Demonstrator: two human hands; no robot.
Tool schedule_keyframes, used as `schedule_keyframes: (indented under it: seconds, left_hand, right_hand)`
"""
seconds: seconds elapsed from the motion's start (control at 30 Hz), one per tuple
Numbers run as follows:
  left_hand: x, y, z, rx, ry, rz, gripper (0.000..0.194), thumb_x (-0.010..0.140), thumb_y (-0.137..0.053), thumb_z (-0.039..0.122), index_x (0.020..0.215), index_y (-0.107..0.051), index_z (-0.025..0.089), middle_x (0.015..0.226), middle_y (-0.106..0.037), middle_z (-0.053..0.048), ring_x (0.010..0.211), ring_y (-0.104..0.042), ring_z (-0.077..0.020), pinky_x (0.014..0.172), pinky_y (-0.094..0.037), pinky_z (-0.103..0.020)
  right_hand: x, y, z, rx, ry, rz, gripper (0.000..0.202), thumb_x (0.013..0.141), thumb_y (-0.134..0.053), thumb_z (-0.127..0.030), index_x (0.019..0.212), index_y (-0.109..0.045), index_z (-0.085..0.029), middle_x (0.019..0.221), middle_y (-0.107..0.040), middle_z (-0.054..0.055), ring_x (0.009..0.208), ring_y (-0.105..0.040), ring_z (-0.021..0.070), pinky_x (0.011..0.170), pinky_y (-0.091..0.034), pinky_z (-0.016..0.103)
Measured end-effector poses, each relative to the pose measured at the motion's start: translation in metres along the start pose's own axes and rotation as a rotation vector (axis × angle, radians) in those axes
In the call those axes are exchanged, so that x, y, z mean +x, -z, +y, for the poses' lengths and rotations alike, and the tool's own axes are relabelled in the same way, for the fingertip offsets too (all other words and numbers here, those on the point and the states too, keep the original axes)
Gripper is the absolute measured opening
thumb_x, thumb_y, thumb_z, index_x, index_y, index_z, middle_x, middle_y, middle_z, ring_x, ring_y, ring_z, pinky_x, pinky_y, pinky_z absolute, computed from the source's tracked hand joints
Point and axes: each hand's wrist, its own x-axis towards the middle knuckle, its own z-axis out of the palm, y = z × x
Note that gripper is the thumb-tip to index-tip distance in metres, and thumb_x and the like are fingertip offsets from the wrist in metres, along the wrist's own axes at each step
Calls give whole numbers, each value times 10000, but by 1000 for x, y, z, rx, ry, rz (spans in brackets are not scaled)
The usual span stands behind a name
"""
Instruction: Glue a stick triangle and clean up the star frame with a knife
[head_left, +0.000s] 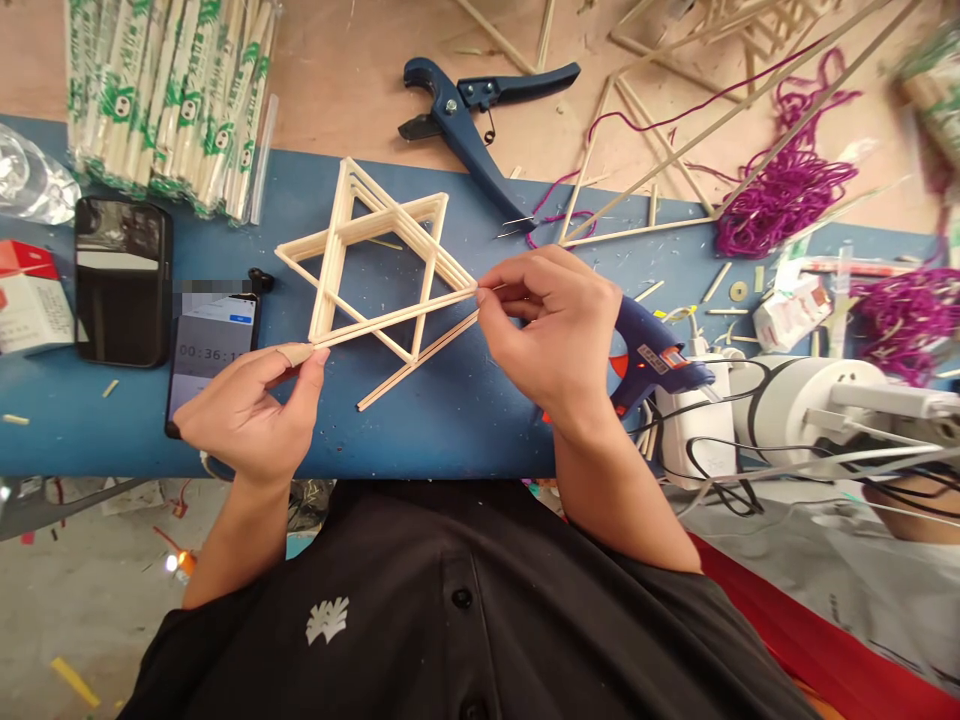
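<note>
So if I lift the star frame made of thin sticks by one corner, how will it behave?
The star frame is probably very light, being only thin sticks around open space. It may flex or crack at the joints, so the left hand and right hand holding opposite tips seems wise. Lying flat on the blue table, it should not roll.

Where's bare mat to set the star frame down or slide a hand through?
Free: blue mat along the near edge, between the left hand and right hand, below the star frame. A smaller strip between the frame and the cutter. Crowded: the phones on the left, the glue gun, cables and purple yarn on the right.
</note>
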Motion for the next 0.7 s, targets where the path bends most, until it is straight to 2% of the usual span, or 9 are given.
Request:
schedule_keyframes:
  seconds: [0.37, 0.7]
  left_hand:
    - [0, 0, -1, -29, 36, -12, 130, 809, -934, 194, 858, -858, 286, 733, -801, 17, 642, -731, -192, 652, -604, -325]
    - [-1, 0, 0, 34, 41, -21, 60, 869, -879, 226, 828, -846, 255, 749, -831, 5, 633, -762, -183, 628, -607, -308]
  right_hand:
    - [0, 0, 0, -23, 17, 16, 169, 853, -686, -74, 838, -766, -222, 878, -735, 15, 684, -717, 121, 615, -665, 259]
    - [-1, -2, -4, -67, 30, 54, 170, 844, -698, -71, 818, -781, -217, 833, -736, 19, 648, -699, 128, 580, -641, 252]
